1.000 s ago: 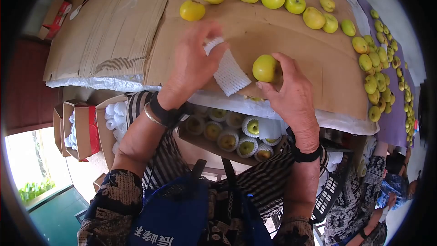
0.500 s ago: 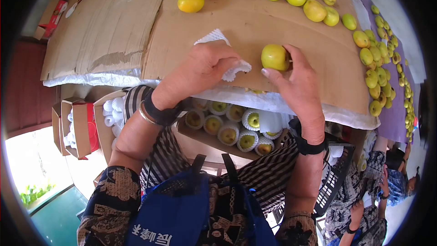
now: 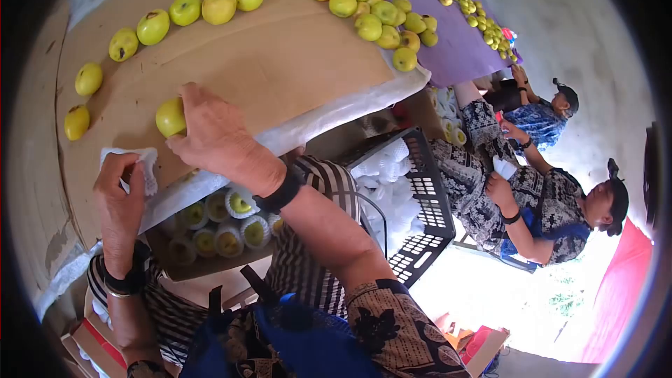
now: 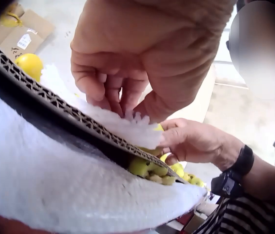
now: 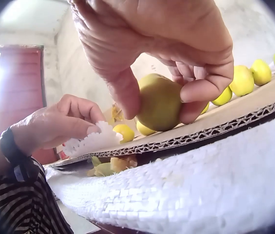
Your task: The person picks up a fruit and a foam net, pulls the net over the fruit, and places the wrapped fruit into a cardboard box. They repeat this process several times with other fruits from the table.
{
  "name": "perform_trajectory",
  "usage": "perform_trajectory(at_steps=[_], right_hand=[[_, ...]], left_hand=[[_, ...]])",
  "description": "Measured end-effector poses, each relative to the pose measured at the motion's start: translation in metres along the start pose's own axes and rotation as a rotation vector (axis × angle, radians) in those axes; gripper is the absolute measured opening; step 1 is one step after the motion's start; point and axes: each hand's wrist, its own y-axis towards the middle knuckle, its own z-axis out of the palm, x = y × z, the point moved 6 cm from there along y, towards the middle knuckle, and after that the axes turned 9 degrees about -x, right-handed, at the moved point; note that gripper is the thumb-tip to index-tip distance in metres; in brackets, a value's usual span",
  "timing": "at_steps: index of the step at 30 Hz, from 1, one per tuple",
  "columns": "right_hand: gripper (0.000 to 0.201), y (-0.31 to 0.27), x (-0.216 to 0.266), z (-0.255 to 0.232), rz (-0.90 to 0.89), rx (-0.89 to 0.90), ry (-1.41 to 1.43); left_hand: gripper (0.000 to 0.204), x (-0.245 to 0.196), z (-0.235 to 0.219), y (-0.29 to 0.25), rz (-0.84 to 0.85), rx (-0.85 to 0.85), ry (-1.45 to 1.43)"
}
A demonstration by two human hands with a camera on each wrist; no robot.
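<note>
My right hand [image 3: 222, 141] holds a yellow-green apple [image 3: 170, 117] between thumb and fingers just over the cardboard; the right wrist view shows the same apple [image 5: 159, 102] pinched from both sides. To its left, my left hand [image 3: 120, 199] pinches a white foam net sleeve [image 3: 143, 161] near the cardboard's front edge. Seen from the left wrist, the sleeve [image 4: 113, 122] hangs below the curled fingers of my left hand [image 4: 142, 58]. Sleeve and apple are apart in the head view.
A curved row of apples [image 3: 153, 26] leads to a pile [image 3: 367, 26] on the cardboard [image 3: 280, 77]. Below the edge stand a box of sleeved apples [image 3: 229, 243] and a black crate [image 3: 435, 196] of white foam sleeves. Two people [image 3: 553, 203] sit at the right.
The head view has swung to the right. My left hand has lowered the sleeve from its raised, bunched hold. My right hand still holds the apple.
</note>
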Motion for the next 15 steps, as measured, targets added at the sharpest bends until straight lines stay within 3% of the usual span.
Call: perform_trajectory(at_steps=[3, 5, 7, 8, 12, 15], right_hand=[[0.055, 0.007, -0.007, -0.002, 0.144, 0.054, 0.165], [0.055, 0.01, -0.014, 0.002, 0.289, 0.105, 0.496], [0.048, 0.009, 0.001, 0.0, 0.45, 0.269, 0.875], [0.046, 0.009, 0.007, -0.004, 0.411, 0.273, 0.989], [0.06, 0.0, 0.028, -0.002, 0.425, 0.342, 1.177], [0.069, -0.01, 0.033, 0.014, 0.408, 0.394, 1.068]], left_hand=[[0.012, 0.025, -0.01, 0.006, -0.143, -0.1, -0.128], [0.012, 0.028, -0.015, 0.012, -0.173, -0.179, -0.205], [0.012, 0.031, -0.019, 0.015, -0.184, -0.246, -0.216], [0.012, 0.03, -0.019, 0.017, -0.174, -0.268, -0.203], [0.013, 0.01, -0.011, 0.013, -0.171, -0.25, -0.288], [0.01, 0.0, -0.015, 0.008, -0.07, -0.256, -0.263]])
